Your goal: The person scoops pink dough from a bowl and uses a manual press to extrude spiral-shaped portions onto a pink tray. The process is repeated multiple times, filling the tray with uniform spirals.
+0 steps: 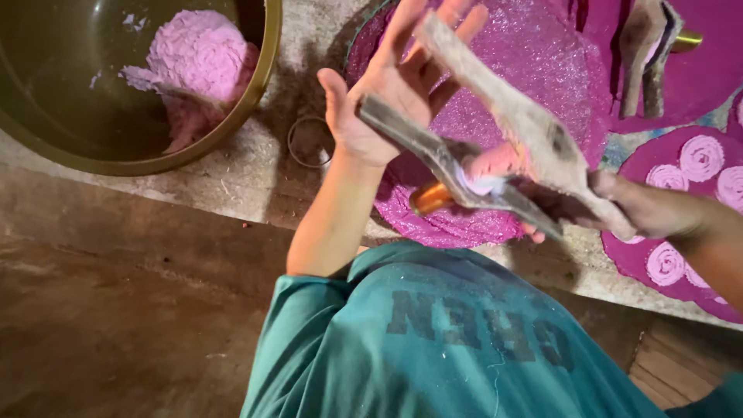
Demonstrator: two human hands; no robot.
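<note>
Right hand (pixel 642 209) gripping worn wooden press (pixel 511 131), soft pink dough (pixel 484 166), left hand (pixel 395 85) open

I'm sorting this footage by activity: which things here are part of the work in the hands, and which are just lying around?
In use:
- two-handled wooden press, held by the right hand
- left hand, open against its handle
- pink dough in the press
- pink dough in the bowl
- magenta mat

Lying about:
- second wooden press
- mats with pink spirals
- metal ring
</note>
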